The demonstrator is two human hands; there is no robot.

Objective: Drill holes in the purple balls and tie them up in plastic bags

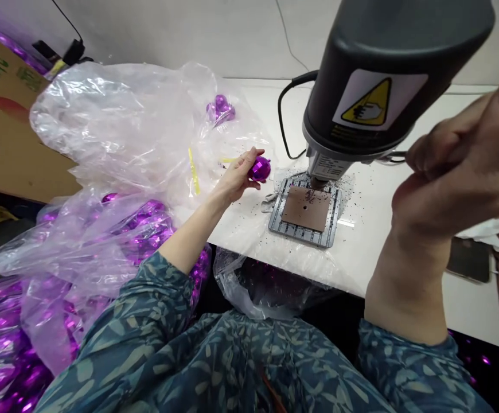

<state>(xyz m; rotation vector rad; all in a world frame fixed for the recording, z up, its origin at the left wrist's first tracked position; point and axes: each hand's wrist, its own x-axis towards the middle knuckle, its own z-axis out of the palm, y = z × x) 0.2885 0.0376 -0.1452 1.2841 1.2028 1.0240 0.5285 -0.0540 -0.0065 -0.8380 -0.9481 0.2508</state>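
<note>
My left hand point(238, 175) grips a small purple mirrored ball point(260, 168) just left of the drill press's slotted base plate point(305, 211). A brown pad with a centre hole lies on that plate, dusted with purple flakes. My right hand point(460, 166) is raised at the right, closed round the thin metal lever point(398, 155) of the grey drill press head point(378, 74). The ball is above the white table point(374, 229), apart from the plate.
Clear plastic bags point(120, 132) full of purple balls point(146, 221) spread over the table's left and the floor below. A cardboard box point(4, 132) stands far left. A dark phone point(468, 261) and crumpled paper lie at the right. A black cable runs behind the press.
</note>
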